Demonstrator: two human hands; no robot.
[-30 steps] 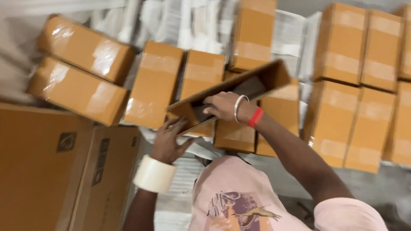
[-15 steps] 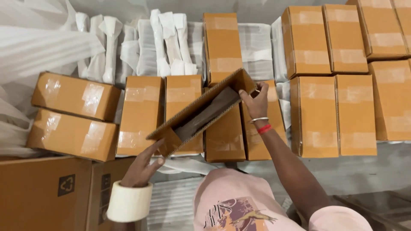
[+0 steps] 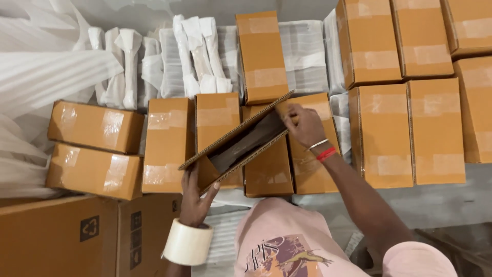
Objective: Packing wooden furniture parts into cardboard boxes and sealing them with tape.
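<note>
The right hand (image 3: 303,124) pinches the two o'clock end of an open cardboard box (image 3: 238,141). The left hand (image 3: 195,197) grips its eight o'clock end, a tape roll (image 3: 187,242) around that wrist.

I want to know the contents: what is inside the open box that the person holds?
The open box, held by the left hand and right hand, shows only a dark inner wall. Its raised flap covers the rest, so any contents cannot be seen.
</note>
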